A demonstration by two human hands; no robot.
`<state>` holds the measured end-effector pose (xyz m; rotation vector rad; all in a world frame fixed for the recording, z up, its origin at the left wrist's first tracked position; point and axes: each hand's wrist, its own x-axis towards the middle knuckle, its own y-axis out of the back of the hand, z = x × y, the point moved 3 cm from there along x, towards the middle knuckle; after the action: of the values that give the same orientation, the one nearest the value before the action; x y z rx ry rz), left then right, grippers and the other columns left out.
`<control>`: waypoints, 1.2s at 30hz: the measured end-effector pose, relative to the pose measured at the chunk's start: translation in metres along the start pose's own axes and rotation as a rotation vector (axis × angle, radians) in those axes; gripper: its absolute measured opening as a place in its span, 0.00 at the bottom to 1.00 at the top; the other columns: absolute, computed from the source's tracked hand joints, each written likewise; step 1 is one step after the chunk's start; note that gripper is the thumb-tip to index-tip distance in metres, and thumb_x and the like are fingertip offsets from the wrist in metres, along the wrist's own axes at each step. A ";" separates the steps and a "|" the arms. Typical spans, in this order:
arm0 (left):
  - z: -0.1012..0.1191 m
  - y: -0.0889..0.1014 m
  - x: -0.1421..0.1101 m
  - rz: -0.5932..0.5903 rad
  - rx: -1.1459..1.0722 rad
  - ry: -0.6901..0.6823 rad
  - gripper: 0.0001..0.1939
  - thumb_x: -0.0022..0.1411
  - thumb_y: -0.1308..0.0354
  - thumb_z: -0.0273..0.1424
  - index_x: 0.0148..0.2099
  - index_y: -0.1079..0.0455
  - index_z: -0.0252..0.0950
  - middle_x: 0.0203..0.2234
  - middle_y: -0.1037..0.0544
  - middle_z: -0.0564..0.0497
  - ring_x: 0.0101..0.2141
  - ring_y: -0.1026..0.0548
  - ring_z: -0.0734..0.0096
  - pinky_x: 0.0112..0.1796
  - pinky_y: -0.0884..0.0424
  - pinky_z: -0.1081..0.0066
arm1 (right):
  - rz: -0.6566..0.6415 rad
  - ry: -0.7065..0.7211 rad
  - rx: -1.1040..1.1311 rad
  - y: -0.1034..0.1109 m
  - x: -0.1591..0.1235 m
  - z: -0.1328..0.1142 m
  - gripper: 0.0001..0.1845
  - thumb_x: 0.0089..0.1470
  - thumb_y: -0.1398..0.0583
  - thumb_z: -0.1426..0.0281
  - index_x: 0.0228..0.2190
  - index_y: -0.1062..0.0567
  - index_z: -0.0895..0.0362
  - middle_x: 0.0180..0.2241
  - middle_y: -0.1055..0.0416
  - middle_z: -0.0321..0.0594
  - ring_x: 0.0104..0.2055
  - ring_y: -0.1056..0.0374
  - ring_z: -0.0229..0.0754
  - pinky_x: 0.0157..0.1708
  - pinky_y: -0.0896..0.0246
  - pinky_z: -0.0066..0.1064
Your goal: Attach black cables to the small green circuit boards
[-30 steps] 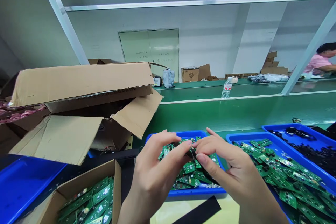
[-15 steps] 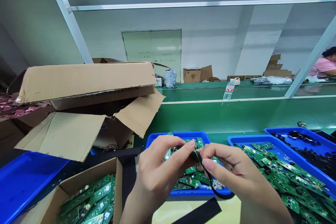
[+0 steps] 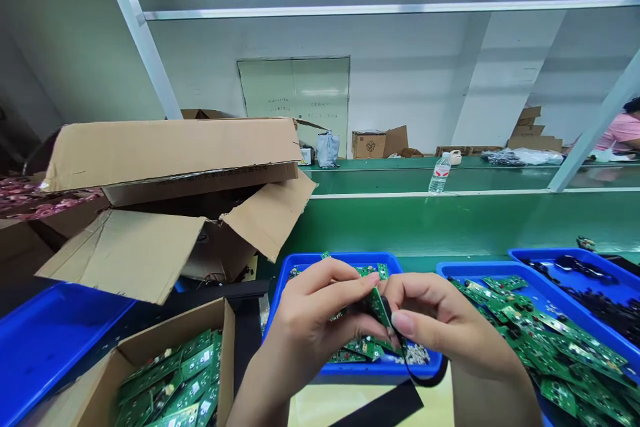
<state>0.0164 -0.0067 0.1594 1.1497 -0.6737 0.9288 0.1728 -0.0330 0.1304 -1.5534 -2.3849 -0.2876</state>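
Note:
Both my hands meet above a blue plastic tray (image 3: 340, 259) heaped with green circuit boards. My left hand (image 3: 313, 323) and my right hand (image 3: 445, 323) pinch a small green circuit board (image 3: 379, 307) between them. A thin black cable (image 3: 413, 370) runs from the board in a loop, hanging past the tray's front rim. My fingers hide part of the board and where the cable joins it.
To the right, a blue tray (image 3: 480, 271) holds more green boards, and another blue tray (image 3: 550, 255) holds black parts. Boards fill a cardboard box (image 3: 225, 353) at lower left. A torn open carton (image 3: 170, 147) rises at left, beside a blue tray (image 3: 45, 340). A black strip (image 3: 385, 407) lies near me. A person in a pink shirt (image 3: 623, 133) sits beyond the green conveyor (image 3: 425, 223).
My hands have drawn closer together, and the green board now shows upright between my fingers. The black cable loop has swung lower right. The view has drifted slightly.

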 end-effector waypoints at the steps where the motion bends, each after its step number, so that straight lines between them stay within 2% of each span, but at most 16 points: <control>1: 0.000 0.000 0.000 -0.012 -0.014 0.021 0.19 0.54 0.35 0.28 0.48 0.29 0.31 0.33 0.28 0.49 0.33 0.27 0.76 0.34 0.29 0.80 | 0.003 0.003 0.007 0.000 0.000 0.000 0.17 0.55 0.40 0.60 0.25 0.35 0.60 0.22 0.39 0.37 0.25 0.46 0.32 0.26 0.50 0.24; 5: 0.000 -0.001 -0.002 -0.092 -0.004 0.108 0.19 0.56 0.36 0.29 0.50 0.30 0.32 0.36 0.27 0.48 0.37 0.26 0.74 0.39 0.28 0.79 | 0.057 0.013 0.004 0.001 0.000 0.002 0.16 0.54 0.39 0.61 0.24 0.35 0.60 0.22 0.40 0.36 0.26 0.47 0.33 0.26 0.50 0.23; 8: 0.002 -0.002 -0.003 -0.111 0.012 0.124 0.18 0.58 0.38 0.28 0.51 0.30 0.29 0.37 0.27 0.47 0.38 0.27 0.74 0.41 0.29 0.79 | 0.105 0.043 0.023 0.000 0.000 0.003 0.15 0.54 0.40 0.62 0.24 0.35 0.59 0.22 0.39 0.36 0.25 0.47 0.32 0.25 0.50 0.23; 14: 0.001 -0.005 -0.005 -0.100 -0.047 0.143 0.17 0.61 0.41 0.27 0.52 0.30 0.29 0.34 0.30 0.49 0.35 0.29 0.78 0.43 0.31 0.81 | 0.201 0.214 0.005 -0.007 0.005 0.003 0.11 0.50 0.41 0.70 0.21 0.37 0.59 0.20 0.41 0.34 0.24 0.47 0.32 0.24 0.50 0.22; 20: 0.003 -0.009 -0.003 -0.107 0.020 0.180 0.12 0.60 0.42 0.21 0.47 0.27 0.24 0.29 0.32 0.49 0.31 0.31 0.80 0.37 0.31 0.83 | 0.214 0.229 -0.024 -0.006 0.010 0.003 0.09 0.46 0.44 0.73 0.19 0.40 0.59 0.18 0.46 0.31 0.22 0.53 0.31 0.22 0.54 0.20; 23: 0.003 -0.011 -0.004 -0.106 0.045 0.201 0.14 0.60 0.42 0.20 0.49 0.27 0.29 0.29 0.31 0.51 0.30 0.32 0.79 0.33 0.32 0.82 | 0.205 0.208 -0.084 -0.003 0.014 0.005 0.08 0.46 0.44 0.74 0.19 0.39 0.60 0.19 0.46 0.32 0.23 0.53 0.30 0.22 0.53 0.20; 25: 0.001 -0.010 -0.004 -0.047 0.021 0.204 0.19 0.61 0.42 0.22 0.54 0.30 0.36 0.30 0.31 0.52 0.31 0.31 0.79 0.34 0.31 0.81 | 0.192 0.219 -0.059 -0.001 0.015 0.006 0.10 0.48 0.43 0.72 0.20 0.37 0.60 0.19 0.45 0.32 0.23 0.52 0.30 0.22 0.52 0.21; 27: -0.001 -0.007 -0.005 0.021 -0.017 0.233 0.21 0.61 0.41 0.24 0.57 0.31 0.40 0.31 0.30 0.52 0.32 0.30 0.78 0.36 0.30 0.79 | 0.214 0.226 -0.027 0.003 0.014 0.007 0.09 0.52 0.42 0.69 0.23 0.34 0.59 0.21 0.41 0.33 0.23 0.48 0.31 0.23 0.49 0.20; 30: -0.002 -0.004 -0.004 0.041 -0.123 0.355 0.20 0.62 0.41 0.29 0.56 0.31 0.43 0.32 0.29 0.52 0.33 0.29 0.77 0.34 0.31 0.79 | 0.310 0.301 -0.083 0.009 0.007 0.005 0.02 0.56 0.41 0.69 0.32 0.31 0.55 0.27 0.35 0.34 0.29 0.39 0.32 0.30 0.40 0.21; 33: 0.000 -0.003 -0.004 0.004 -0.228 0.458 0.20 0.64 0.44 0.31 0.58 0.33 0.48 0.34 0.28 0.52 0.35 0.30 0.78 0.35 0.32 0.80 | 0.455 0.423 -0.204 0.009 -0.002 -0.001 0.12 0.57 0.41 0.71 0.43 0.34 0.50 0.36 0.30 0.35 0.40 0.33 0.34 0.43 0.35 0.25; 36: 0.000 -0.006 -0.003 -0.117 -0.247 0.510 0.20 0.66 0.47 0.31 0.60 0.36 0.51 0.37 0.28 0.53 0.37 0.30 0.78 0.38 0.33 0.79 | 0.574 0.437 -0.334 0.004 -0.007 -0.002 0.19 0.56 0.40 0.72 0.48 0.37 0.50 0.41 0.30 0.38 0.45 0.33 0.36 0.47 0.35 0.27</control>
<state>0.0202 -0.0084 0.1537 0.6849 -0.2904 0.9592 0.1791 -0.0379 0.1304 -1.9872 -1.5421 -0.8224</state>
